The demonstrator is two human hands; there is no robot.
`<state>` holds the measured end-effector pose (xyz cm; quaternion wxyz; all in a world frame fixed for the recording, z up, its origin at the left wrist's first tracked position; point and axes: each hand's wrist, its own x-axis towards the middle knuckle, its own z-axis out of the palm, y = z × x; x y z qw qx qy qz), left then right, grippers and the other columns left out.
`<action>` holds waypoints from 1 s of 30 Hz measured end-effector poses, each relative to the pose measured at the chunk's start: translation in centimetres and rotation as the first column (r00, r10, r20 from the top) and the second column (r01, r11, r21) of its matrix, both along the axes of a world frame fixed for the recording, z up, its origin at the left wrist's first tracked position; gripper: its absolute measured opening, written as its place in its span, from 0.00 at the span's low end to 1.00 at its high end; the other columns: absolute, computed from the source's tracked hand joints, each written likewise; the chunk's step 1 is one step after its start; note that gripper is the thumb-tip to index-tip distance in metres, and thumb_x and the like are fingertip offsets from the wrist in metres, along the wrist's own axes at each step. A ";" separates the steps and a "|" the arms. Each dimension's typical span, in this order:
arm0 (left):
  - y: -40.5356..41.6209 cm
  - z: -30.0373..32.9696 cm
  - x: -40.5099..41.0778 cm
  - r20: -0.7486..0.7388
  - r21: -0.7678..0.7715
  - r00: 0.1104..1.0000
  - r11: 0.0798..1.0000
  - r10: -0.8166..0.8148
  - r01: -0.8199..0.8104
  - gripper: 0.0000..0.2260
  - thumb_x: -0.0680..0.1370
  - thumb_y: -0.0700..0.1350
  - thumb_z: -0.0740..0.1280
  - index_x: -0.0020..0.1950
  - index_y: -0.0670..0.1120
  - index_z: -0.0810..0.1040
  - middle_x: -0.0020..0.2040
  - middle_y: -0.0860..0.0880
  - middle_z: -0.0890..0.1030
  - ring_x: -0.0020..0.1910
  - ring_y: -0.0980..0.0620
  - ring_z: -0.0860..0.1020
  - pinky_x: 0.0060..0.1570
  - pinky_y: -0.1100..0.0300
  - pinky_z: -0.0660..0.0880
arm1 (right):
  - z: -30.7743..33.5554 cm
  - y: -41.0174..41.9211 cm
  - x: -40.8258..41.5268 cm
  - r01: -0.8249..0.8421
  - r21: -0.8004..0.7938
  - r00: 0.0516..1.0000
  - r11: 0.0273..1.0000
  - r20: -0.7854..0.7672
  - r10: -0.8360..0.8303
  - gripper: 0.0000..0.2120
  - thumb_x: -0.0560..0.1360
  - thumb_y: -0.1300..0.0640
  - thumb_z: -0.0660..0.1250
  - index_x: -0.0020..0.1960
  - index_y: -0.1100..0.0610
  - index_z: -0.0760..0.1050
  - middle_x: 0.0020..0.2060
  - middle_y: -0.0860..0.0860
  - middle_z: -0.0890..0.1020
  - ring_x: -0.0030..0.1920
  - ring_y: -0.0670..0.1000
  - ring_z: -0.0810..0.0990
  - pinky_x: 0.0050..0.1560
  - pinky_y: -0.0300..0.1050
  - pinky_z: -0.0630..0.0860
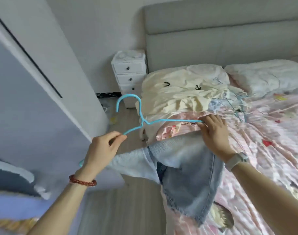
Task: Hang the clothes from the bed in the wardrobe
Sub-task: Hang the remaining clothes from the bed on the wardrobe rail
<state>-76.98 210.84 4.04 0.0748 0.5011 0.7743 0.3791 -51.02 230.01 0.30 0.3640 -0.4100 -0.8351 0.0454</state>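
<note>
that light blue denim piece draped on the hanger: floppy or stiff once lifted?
Probably floppy: the light blue denim garment sags in folds below the thin blue hanger. It may slide along the smooth bar. Left hand and right hand grip opposite ends, likely steadying it.

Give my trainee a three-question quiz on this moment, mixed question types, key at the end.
1. True or false: both hands hold the blue hanger.
2. What hangs below the hanger? A) a red towel B) pale denim jeans C) a black coat
3. Fill in: the white drawer unit stands beside the bed's ____.

Key:
1. True: the left hand pinches one end and the right hand grips the other.
2. B
3. headboard
</note>
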 end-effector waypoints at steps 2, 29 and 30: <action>-4.2 0.1 -2.1 -0.014 0.012 0.995 0.995 0.099 -0.099 0.06 0.74 0.45 0.69 0.38 0.47 0.80 0.24 0.55 0.71 0.27 0.55 0.67 0.29 0.62 0.65 | 0.4 -1.5 -4.2 -0.120 -0.032 0.993 0.992 0.009 0.121 0.18 0.75 0.50 0.54 0.43 0.62 0.78 0.39 0.58 0.80 0.41 0.61 0.78 0.43 0.51 0.63; -54.8 1.8 -17.1 0.018 0.269 0.105 0.097 0.994 -0.958 0.09 0.78 0.43 0.63 0.53 0.40 0.79 0.55 0.42 0.79 0.56 0.41 0.75 0.58 0.46 0.70 | 6.2 -45.6 -41.0 -0.840 -0.506 -0.111 -0.196 -0.193 0.975 0.08 0.77 0.61 0.62 0.41 0.62 0.77 0.19 0.43 0.69 0.23 0.43 0.67 0.30 0.30 0.63; -56.1 2.0 -17.3 -0.008 0.252 0.072 0.072 0.997 -0.965 0.10 0.79 0.43 0.63 0.55 0.40 0.78 0.57 0.42 0.78 0.58 0.42 0.74 0.59 0.46 0.70 | 6.8 -47.7 -41.6 -0.813 -0.526 -0.143 -0.251 -0.238 0.961 0.10 0.77 0.61 0.62 0.42 0.67 0.76 0.21 0.44 0.70 0.24 0.42 0.68 0.31 0.30 0.64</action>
